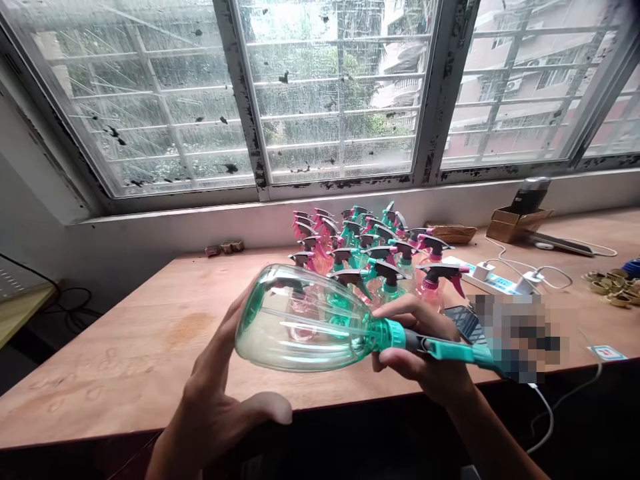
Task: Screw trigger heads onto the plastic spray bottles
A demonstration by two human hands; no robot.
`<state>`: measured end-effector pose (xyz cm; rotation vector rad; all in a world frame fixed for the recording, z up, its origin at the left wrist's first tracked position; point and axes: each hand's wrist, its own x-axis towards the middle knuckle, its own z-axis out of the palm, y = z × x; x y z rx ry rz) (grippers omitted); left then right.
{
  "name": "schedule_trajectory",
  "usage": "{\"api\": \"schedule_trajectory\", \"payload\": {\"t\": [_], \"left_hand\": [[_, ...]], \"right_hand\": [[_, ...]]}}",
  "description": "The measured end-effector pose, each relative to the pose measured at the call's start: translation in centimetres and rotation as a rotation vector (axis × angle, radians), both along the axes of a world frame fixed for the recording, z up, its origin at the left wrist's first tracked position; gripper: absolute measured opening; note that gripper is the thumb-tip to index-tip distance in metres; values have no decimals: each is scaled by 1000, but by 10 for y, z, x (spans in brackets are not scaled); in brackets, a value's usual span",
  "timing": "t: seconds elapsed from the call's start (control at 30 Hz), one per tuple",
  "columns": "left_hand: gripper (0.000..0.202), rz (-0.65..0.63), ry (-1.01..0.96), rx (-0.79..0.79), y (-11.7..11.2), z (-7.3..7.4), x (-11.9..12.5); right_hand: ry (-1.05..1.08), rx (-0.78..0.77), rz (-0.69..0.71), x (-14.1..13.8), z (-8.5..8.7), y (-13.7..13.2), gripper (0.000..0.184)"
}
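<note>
A clear green spray bottle [310, 320] lies sideways in the air above the table's front part, its base to the left and its teal collar and trigger head to the right. My right hand [425, 353] grips it at the neck, with thumb and fingers around the collar. At the base, my left hand [215, 393] has its fingers stretched up along the bottle's far side and its thumb spread away below. Whether those fingertips touch the plastic is hidden. Behind the bottle stand several upright pink and green spray bottles [390, 273] in a close group.
On the wooden table [125, 347], a power strip [493, 277] with plugged-in chargers and cables lies right of the group. Further right are a cardboard box [517, 223] and small brass-coloured parts [613, 287]. A window [335, 93] rises behind the table.
</note>
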<state>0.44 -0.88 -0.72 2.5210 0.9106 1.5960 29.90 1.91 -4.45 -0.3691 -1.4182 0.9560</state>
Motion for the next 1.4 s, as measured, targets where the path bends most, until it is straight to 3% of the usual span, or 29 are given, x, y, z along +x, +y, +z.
{"api": "schedule_trajectory", "payload": {"t": [0.13, 0.3, 0.37, 0.5, 0.6, 0.7, 0.8, 0.93, 1.1, 1.4], "left_hand": [[71, -34, -84, -1, -1, 3, 5], [81, 60, -19, 134, 4, 6, 9], [82, 49, -47, 110, 4, 4, 10], [65, 27, -116, 37, 4, 1, 11], [55, 27, -146, 95, 4, 4, 13], [54, 84, -144, 195, 6, 8, 16], [54, 119, -138, 233, 7, 7, 16], [68, 97, -129, 143, 8, 1, 12], [52, 68, -174, 63, 9, -5, 10], [51, 137, -93, 86, 12, -3, -1]], "right_hand": [[19, -12, 7, -1, 1, -1, 30], [28, -75, 45, 1, 2, 1, 29], [29, -70, 46, 1, 2, 1, 29], [11, -12, -16, 1, 3, -1, 30], [5, 28, -109, 1, 6, -3, 30], [9, -44, -172, 0, 11, -4, 28], [6, -90, -128, 1, 12, -4, 28], [-32, -30, -119, 3, 8, -1, 26], [-75, 73, -235, 2, 7, 0, 34], [-120, 123, -160, 17, 8, -3, 31]]}}
